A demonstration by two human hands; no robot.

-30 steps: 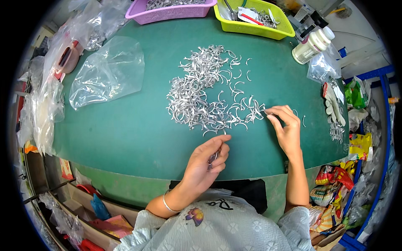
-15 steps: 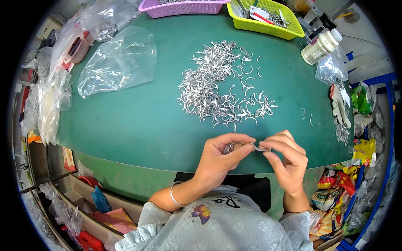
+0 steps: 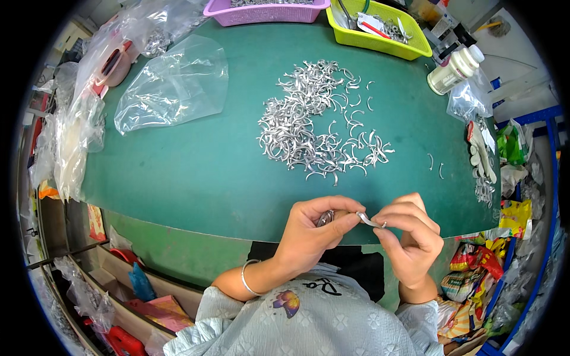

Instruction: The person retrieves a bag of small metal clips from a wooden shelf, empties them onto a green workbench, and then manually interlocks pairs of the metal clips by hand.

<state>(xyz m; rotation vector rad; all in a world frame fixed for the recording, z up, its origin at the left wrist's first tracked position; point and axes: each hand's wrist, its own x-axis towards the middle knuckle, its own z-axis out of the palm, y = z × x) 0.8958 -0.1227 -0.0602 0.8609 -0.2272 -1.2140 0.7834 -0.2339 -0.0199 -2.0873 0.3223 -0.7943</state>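
A small curved silver metal piece (image 3: 369, 221) is stretched between my hands just over the table's near edge. My left hand (image 3: 313, 233) pinches its left end with thumb and forefinger. More shiny metal pieces (image 3: 325, 218) are tucked in the curl of that hand, partly hidden by the fingers. The right end sits between the thumb and fingertips of my right hand (image 3: 414, 234). Beyond both hands spreads a pile of similar curved metal pieces (image 3: 289, 132), with looser ones along its right side.
On the green table (image 3: 178, 172) lie a clear plastic bag (image 3: 175, 83) at left and two stray pieces (image 3: 440, 171) at right. A purple basket (image 3: 267, 16) and a yellow-green basket (image 3: 380, 46) stand at the back. A white bottle (image 3: 454, 70) and a glove (image 3: 480, 153) line the right edge.
Both hands have shifted slightly toward me, my right hand also a little to the right. The held piece is now tilted more, its right end lower.
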